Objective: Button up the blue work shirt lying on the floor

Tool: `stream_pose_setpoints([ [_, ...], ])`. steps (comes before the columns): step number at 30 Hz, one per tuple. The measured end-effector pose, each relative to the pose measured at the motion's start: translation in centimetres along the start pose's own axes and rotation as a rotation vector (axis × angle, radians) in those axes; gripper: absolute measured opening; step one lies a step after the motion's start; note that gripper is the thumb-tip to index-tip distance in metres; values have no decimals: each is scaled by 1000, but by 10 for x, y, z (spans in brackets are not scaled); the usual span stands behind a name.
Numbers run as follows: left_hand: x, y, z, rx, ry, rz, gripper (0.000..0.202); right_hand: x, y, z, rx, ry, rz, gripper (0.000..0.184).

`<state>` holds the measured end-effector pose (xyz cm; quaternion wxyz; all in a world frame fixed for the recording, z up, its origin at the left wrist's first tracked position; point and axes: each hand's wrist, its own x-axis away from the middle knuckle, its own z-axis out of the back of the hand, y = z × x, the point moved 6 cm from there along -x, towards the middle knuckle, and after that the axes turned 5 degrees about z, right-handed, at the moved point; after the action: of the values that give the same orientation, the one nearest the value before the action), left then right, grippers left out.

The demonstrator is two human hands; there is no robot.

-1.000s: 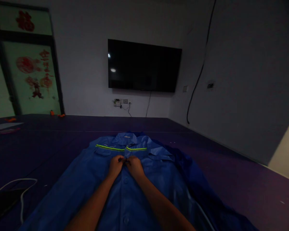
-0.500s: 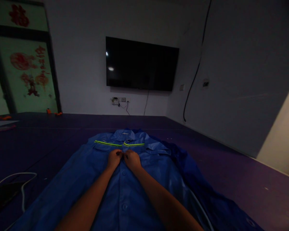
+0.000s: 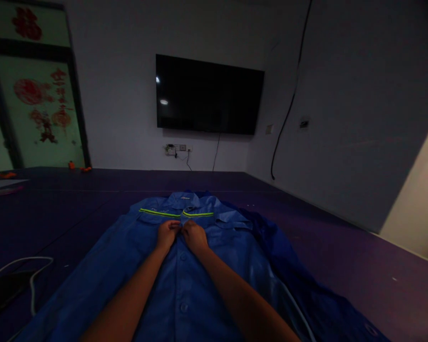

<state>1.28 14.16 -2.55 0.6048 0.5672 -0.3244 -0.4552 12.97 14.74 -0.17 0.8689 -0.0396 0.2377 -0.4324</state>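
A blue work shirt (image 3: 221,266) with yellow-green chest stripes lies spread out, its collar (image 3: 184,199) at the far end. My left hand (image 3: 167,235) and my right hand (image 3: 195,236) meet over the front placket, just below the stripes. The fingers of both are pinched on the placket's edges; the small part between the fingertips is hidden. Nearer to me on the placket, two buttons show, one of them a round button (image 3: 183,307). A darker blue sleeve or garment (image 3: 288,251) lies along the shirt's right side.
The shirt lies on a dark purple surface (image 3: 328,237). At the left are a white cable (image 3: 32,285) and a dark flat object (image 3: 9,289). A television (image 3: 210,95) hangs on the far wall, and a black cable (image 3: 287,118) runs down the right wall.
My left fingers have shifted slightly and straightened a little at the placket. My right hand stays nearly in place, and the shirt lies as before.
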Motion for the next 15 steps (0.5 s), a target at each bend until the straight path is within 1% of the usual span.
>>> stream_pose_setpoints([
  [3,3,1,0,34,-7,39,28,-1,2,-1,-32,-4,-14,20],
  [8,4,3,-1,28,-17,39,29,-3,4,-3,-59,-13,-29,21],
  [15,3,2,-2,96,-43,58,27,-3,6,-3,-94,-16,-31,19],
])
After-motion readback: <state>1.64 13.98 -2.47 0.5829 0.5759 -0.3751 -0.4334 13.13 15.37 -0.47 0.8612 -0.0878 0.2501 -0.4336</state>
